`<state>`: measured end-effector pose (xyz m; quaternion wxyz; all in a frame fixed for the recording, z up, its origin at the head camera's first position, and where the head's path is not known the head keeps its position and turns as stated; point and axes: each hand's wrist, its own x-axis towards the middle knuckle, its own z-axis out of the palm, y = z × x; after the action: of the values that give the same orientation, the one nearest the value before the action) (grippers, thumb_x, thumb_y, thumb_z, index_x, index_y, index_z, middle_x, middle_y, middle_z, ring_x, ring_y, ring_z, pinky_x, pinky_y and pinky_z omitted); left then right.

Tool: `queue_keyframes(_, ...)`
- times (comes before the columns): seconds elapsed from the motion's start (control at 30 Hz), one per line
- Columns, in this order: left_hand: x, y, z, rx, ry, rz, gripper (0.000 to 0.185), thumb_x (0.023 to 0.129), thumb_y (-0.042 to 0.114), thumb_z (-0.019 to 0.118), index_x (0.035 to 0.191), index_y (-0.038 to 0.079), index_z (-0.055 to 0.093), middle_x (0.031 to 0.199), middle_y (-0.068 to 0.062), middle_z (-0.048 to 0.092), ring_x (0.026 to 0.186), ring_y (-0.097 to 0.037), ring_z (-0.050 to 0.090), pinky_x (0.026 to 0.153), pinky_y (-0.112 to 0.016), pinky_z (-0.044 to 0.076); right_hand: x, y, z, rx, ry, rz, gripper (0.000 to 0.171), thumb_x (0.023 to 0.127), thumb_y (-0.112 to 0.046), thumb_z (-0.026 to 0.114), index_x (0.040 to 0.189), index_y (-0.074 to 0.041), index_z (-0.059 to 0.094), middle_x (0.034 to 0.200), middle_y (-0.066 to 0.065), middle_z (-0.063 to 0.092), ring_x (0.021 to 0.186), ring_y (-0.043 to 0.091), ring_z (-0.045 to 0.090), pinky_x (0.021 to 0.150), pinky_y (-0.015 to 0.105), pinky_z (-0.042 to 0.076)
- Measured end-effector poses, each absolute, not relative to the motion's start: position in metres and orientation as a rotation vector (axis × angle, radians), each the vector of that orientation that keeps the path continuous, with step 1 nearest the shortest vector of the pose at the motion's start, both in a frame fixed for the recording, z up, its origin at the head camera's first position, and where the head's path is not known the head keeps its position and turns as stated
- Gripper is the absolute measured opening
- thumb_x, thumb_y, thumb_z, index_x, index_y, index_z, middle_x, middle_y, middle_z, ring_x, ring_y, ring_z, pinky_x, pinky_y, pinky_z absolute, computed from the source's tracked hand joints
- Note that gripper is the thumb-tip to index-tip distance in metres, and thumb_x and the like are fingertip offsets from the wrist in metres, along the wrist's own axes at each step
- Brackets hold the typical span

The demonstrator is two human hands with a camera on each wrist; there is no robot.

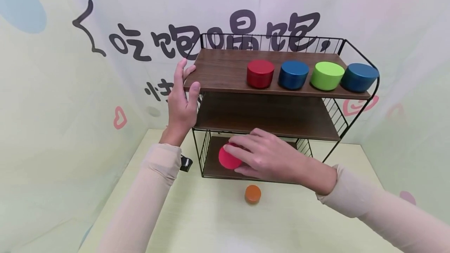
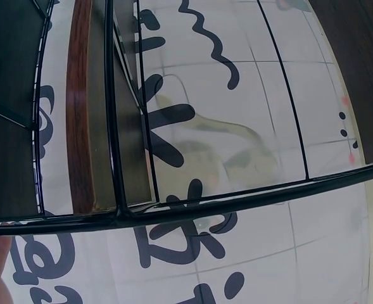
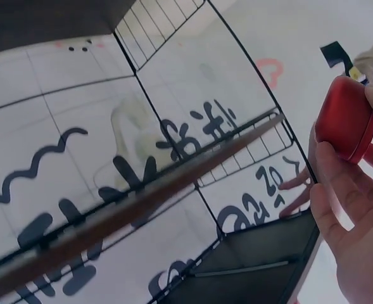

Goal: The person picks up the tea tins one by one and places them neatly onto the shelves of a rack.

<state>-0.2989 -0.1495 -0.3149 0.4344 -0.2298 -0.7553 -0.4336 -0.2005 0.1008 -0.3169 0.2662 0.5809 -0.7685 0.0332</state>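
Observation:
A three-tier wire rack with dark wood shelves (image 1: 225, 69) stands at the back of the table. My left hand (image 1: 183, 97) grips the left end of the top shelf, thumb on the front edge. My right hand (image 1: 267, 157) holds a pink-red round tin (image 1: 228, 158) in front of the bottom shelf; the right wrist view shows the fingers (image 3: 338, 190) curled round that tin (image 3: 344, 120). On the top shelf stand a red tin (image 1: 260, 73), a blue tin (image 1: 293, 74), a green tin (image 1: 327, 75) and a second blue tin (image 1: 359, 77). The middle shelf holds nothing.
A small orange tin (image 1: 252, 194) sits on the pale table (image 1: 218, 221) just in front of the rack. Printed fabric walls enclose the space on the left, back and right. A black clip (image 1: 185, 163) shows at the left wrist.

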Motion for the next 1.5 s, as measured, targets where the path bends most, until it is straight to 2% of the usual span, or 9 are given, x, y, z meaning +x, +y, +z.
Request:
queue_keyframes(0.17,-0.300,-0.151,-0.315,-0.573,-1.887,-1.072,0.065,0.102,0.053,0.041,0.152,0.011,0.034,0.141,-0.005,0.057,0.131,-0.011,0.049,0.088,-0.039,0.041,-0.204,0.101,-0.300,1.534,-2.043,0.075,0.064,0.078,-0.040,0.083,0.130,-0.009,0.064,0.122,0.011,0.067,0.108,0.025,0.064,0.086,0.037,0.053)
queue_keyframes(0.43,-0.300,-0.151,-0.315,-0.580,-1.900,-1.078,0.064,0.102,0.050,0.043,0.152,0.011,0.033,0.142,-0.004,0.056,0.133,-0.010,0.047,0.096,-0.042,0.041,-0.211,0.102,-0.268,1.473,-1.987,0.098,0.063,0.078,-0.035,0.085,0.130,-0.007,0.064,0.124,0.016,0.065,0.109,0.029,0.064,0.087,0.041,0.053)
queue_keyframes(0.9,-0.298,-0.150,-0.314,-0.590,-1.874,-1.084,0.066,0.102,0.052,0.042,0.151,0.009,0.035,0.139,-0.005,0.058,0.133,-0.009,0.047,0.090,-0.042,0.041,-0.224,0.099,-0.230,1.412,-1.921,0.186,0.060,0.079,-0.030,0.085,0.128,-0.003,0.064,0.122,0.019,0.065,0.106,0.033,0.064,0.090,0.045,0.051)
queue_keyframes(1.23,-0.298,-0.151,-0.314,-0.590,-1.879,-1.092,0.066,0.102,0.052,0.043,0.152,0.010,0.034,0.140,-0.006,0.057,0.133,-0.009,0.047,0.094,-0.041,0.043,-0.236,0.097,-0.214,1.356,-1.961,0.209,0.059,0.082,-0.030,0.083,0.130,-0.002,0.063,0.124,0.019,0.064,0.110,0.033,0.062,0.094,0.047,0.048)
queue_keyframes(1.5,-0.298,-0.152,-0.314,-0.592,-1.881,-1.095,0.066,0.102,0.053,0.042,0.152,0.010,0.034,0.140,-0.005,0.058,0.131,-0.010,0.049,0.093,-0.039,0.043,-0.251,0.093,-0.209,1.293,-2.009,0.233,0.055,0.083,-0.029,0.081,0.127,-0.001,0.064,0.121,0.019,0.065,0.111,0.032,0.061,0.092,0.047,0.045)
